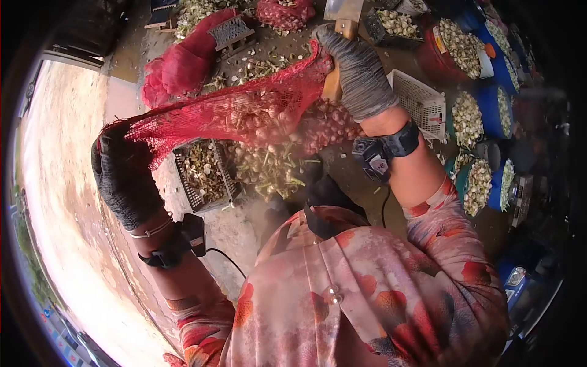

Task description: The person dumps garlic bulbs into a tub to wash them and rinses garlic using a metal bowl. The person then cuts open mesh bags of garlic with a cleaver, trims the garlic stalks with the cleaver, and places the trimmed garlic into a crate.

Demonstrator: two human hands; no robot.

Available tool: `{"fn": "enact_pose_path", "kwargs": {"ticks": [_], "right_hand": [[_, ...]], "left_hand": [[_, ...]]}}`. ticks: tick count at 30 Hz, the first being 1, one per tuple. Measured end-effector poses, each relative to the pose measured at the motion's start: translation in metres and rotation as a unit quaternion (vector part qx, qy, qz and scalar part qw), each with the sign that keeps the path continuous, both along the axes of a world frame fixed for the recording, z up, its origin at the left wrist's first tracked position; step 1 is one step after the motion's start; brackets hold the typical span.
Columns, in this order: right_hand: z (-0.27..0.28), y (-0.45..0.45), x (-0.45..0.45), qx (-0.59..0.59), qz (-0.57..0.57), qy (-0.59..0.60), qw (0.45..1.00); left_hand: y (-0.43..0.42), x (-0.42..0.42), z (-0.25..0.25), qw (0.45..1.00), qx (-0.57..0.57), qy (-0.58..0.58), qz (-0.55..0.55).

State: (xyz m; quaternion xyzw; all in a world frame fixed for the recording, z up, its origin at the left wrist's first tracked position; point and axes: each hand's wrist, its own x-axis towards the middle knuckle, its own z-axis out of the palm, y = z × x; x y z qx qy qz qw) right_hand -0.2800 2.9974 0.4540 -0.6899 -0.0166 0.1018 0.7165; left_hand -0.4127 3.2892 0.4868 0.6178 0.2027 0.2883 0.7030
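My left hand (127, 174), in a dark knitted glove, is closed on one end of a red mesh bag (238, 113). The other end is gripped by my right hand (359, 76), in a grey knitted glove. Between my hands the net hangs stretched and slants up to the right. Through and below it show garlic bulbs (324, 127), pinkish and piled on the ground. A wooden piece (346, 29) with a pale flat part lies behind my right hand; whether I touch it I cannot tell. Green-white stem trimmings (269, 168) lie beneath the net.
A dark crate (202, 174) of trimmings stands below the net, near my left hand. A white plastic basket (419, 104) sits right of my right wrist. Blue tubs (489, 113) and heaped garlic (468, 119) line the right side. Another red net sack (183, 67) lies at the back.
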Motion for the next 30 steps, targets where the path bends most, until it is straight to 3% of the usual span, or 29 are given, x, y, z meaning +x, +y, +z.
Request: {"fn": "enact_pose_path", "kwargs": {"ticks": [6,8,9,11,12,14,16,20,23,24,26,27,30], "right_hand": [[0.038,0.004,-0.028,0.041,-0.059,-0.125,0.99],[0.05,0.004,-0.027,0.036,-0.077,-0.153,0.985],[0.055,0.005,-0.025,0.037,-0.083,-0.165,0.982],[0.064,0.009,-0.02,0.039,-0.085,-0.185,0.978],[0.069,0.009,-0.022,0.041,-0.087,-0.192,0.977],[0.076,0.009,-0.03,0.045,-0.087,-0.205,0.974],[0.086,0.012,-0.034,0.045,-0.086,-0.212,0.972],[0.094,0.028,-0.033,0.033,-0.082,-0.221,0.971],[0.091,0.036,-0.03,0.022,-0.087,-0.218,0.972],[0.09,0.037,-0.031,0.021,-0.089,-0.22,0.971],[0.093,0.036,-0.037,0.026,-0.09,-0.224,0.97],[0.096,0.033,-0.04,0.028,-0.093,-0.228,0.969],[0.111,0.022,-0.044,0.024,-0.098,-0.245,0.964]], "left_hand": [[0.005,-0.034,0.007,0.999,0.028,-0.016,-0.004],[0.011,-0.039,0.004,0.995,0.085,-0.027,-0.052],[0.007,-0.032,0.0,0.99,0.14,-0.016,-0.016],[0.011,-0.021,-0.035,0.993,0.089,-0.007,-0.072],[0.015,-0.014,-0.063,0.989,0.032,0.072,-0.128],[0.007,-0.008,-0.092,0.97,0.066,0.108,-0.205],[0.023,0.004,-0.084,0.98,0.006,0.087,-0.177],[0.025,-0.003,0.033,0.979,0.014,-0.039,-0.201],[0.018,-0.014,0.08,0.936,0.216,-0.153,-0.232],[0.022,-0.011,0.076,0.936,0.217,-0.154,-0.229],[0.04,0.004,0.054,0.944,0.077,-0.06,-0.315],[0.056,0.009,0.033,0.943,0.173,0.036,-0.281],[0.073,0.004,-0.007,0.958,0.103,0.112,-0.242]]}}
